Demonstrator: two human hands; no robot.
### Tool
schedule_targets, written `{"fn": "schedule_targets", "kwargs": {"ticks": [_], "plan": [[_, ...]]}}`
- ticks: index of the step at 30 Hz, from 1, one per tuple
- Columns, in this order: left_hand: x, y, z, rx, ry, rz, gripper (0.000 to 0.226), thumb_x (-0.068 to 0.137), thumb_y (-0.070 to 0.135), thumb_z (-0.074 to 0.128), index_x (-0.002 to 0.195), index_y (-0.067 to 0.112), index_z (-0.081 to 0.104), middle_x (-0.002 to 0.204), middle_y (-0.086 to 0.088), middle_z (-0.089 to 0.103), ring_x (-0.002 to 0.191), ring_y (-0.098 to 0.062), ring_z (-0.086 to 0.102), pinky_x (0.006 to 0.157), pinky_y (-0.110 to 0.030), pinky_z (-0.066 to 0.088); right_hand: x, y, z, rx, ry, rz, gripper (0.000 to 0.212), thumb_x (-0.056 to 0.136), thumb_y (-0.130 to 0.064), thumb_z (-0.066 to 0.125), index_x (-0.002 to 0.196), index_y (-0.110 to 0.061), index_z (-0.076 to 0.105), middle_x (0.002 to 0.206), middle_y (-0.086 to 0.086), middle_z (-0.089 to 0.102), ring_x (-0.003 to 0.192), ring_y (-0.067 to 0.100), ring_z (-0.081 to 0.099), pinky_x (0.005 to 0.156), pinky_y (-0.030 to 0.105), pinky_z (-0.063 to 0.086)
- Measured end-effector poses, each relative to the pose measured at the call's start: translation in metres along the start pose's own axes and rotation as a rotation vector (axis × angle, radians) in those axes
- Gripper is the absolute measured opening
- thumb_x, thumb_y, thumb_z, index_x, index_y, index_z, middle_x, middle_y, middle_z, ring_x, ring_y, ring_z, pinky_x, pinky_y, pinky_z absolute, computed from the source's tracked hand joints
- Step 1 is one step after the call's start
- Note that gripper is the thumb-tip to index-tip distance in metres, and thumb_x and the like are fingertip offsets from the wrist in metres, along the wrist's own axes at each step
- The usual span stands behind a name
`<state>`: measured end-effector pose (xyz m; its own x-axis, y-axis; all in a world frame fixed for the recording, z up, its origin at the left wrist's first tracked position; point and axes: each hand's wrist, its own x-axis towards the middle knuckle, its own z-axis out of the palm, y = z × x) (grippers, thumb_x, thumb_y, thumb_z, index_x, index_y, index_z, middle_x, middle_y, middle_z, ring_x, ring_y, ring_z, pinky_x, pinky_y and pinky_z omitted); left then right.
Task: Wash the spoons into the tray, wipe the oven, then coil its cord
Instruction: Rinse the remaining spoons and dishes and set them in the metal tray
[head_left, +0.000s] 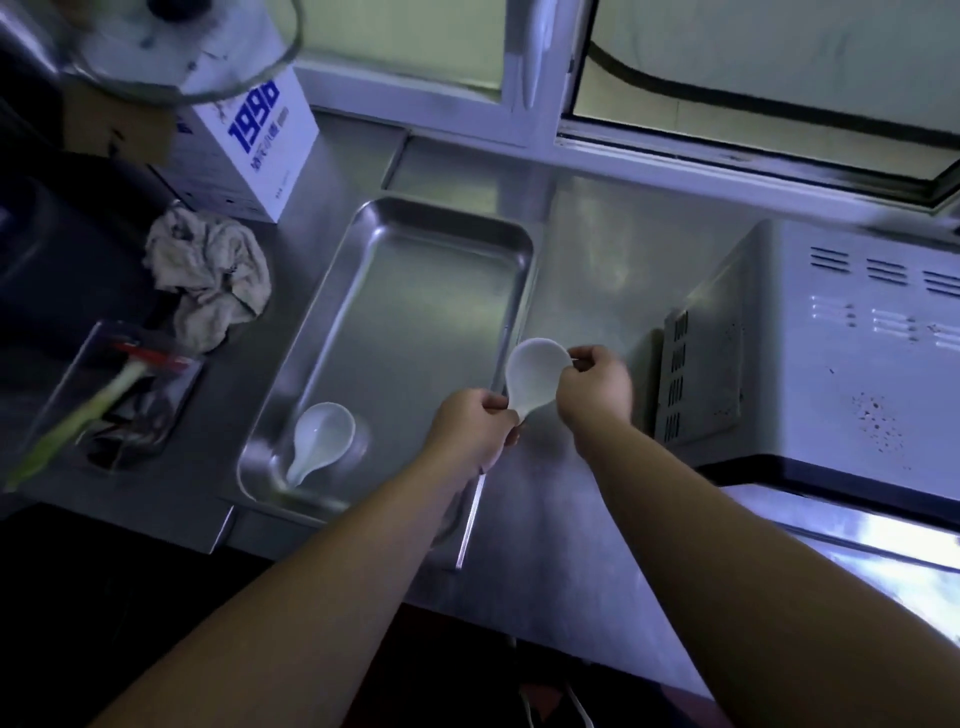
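Under a window (779, 57), the steel desk (597, 249) carries the tray (415, 322), one spoon (322, 436) lying in its near left corner; above the tray's right rim the left hand (472, 426) pinches the handle of a second spoon (535, 371), the right hand (597, 387) its bowl, likely steadying it for placing.

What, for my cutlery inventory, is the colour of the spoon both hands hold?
Plain white spoon, seen best in the head view.

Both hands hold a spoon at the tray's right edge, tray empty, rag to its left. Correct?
Not empty: head view shows a second spoon lying in the tray. Left hand and right hand do hold the first spoon; rag is left.
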<state>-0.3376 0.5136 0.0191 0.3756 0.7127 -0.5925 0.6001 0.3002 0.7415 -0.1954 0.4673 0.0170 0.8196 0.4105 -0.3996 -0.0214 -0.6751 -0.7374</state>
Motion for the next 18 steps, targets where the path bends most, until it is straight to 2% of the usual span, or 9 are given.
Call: {"fn": "schedule_targets", "kwargs": {"ticks": [2,7,10,12,14,16,18], "plan": [[-0.006,-0.011,-0.019,-0.036,0.035,-0.006,0.013,0.069,0.03,0.065,0.069,0.025,0.077,0.068,0.001,0.077,0.076,-0.026,0.078,0.083,-0.047,0.061,-0.011,-0.008,0.011,-0.068,-0.058,-0.069,0.041,0.086,-0.011,0.047,0.114,-0.029,0.071,0.089,-0.012,0.065,0.091,0.019,0.064,0.081,0.038,0.059],[-0.019,-0.054,-0.063,0.015,0.113,-0.029,0.017,0.077,0.033,0.06,0.074,0.031,0.077,0.066,0.005,0.076,0.062,-0.013,0.071,0.081,-0.043,0.06,-0.041,-0.019,0.056,-0.174,-0.194,-0.182,0.039,0.084,-0.011,0.048,0.11,-0.027,0.072,0.086,-0.009,0.063,0.087,0.019,0.062,0.077,0.034,0.054],[-0.025,-0.081,-0.085,0.026,0.181,-0.091,0.017,0.077,0.028,0.061,0.071,0.024,0.077,0.066,0.005,0.075,0.072,-0.023,0.075,0.08,-0.045,0.063,-0.06,-0.017,0.087,-0.271,-0.27,-0.228,0.038,0.084,-0.008,0.048,0.109,-0.024,0.072,0.094,-0.003,0.066,0.087,0.02,0.06,0.076,0.03,0.049],[-0.028,-0.099,-0.097,0.078,0.209,-0.129,0.015,0.078,0.023,0.063,0.072,0.02,0.076,0.066,0.001,0.075,0.075,-0.031,0.074,0.07,-0.041,0.063,-0.071,-0.012,0.105,-0.324,-0.32,-0.231,0.036,0.084,-0.007,0.049,0.108,-0.022,0.072,0.097,0.001,0.069,0.085,0.02,0.057,0.075,0.028,0.045],[-0.031,-0.115,-0.107,0.186,0.24,-0.145,0.012,0.078,0.02,0.066,0.069,0.014,0.071,0.065,-0.005,0.071,0.067,-0.033,0.065,0.058,-0.033,0.053,-0.079,-0.004,0.12,-0.361,-0.365,-0.213,0.035,0.083,-0.008,0.05,0.107,-0.021,0.072,0.101,0.003,0.072,0.086,0.02,0.057,0.075,0.027,0.044],[-0.033,-0.128,-0.115,0.293,0.251,-0.142,0.019,0.077,0.016,0.065,0.061,0.007,0.058,0.057,-0.007,0.055,0.058,-0.029,0.045,0.053,-0.029,0.038,-0.087,0.002,0.133,-0.393,-0.406,-0.194,0.034,0.082,-0.007,0.05,0.106,-0.021,0.071,0.102,0.004,0.072,0.084,0.021,0.057,0.073,0.025,0.042],[-0.034,-0.136,-0.121,0.379,0.239,-0.124,0.028,0.077,0.012,0.062,0.056,0.009,0.044,0.053,-0.004,0.041,0.058,-0.027,0.036,0.051,-0.029,0.031,-0.092,0.008,0.142,-0.406,-0.436,-0.173,0.034,0.082,-0.006,0.049,0.104,-0.02,0.07,0.101,0.005,0.072,0.082,0.023,0.057,0.071,0.024,0.042]]}}
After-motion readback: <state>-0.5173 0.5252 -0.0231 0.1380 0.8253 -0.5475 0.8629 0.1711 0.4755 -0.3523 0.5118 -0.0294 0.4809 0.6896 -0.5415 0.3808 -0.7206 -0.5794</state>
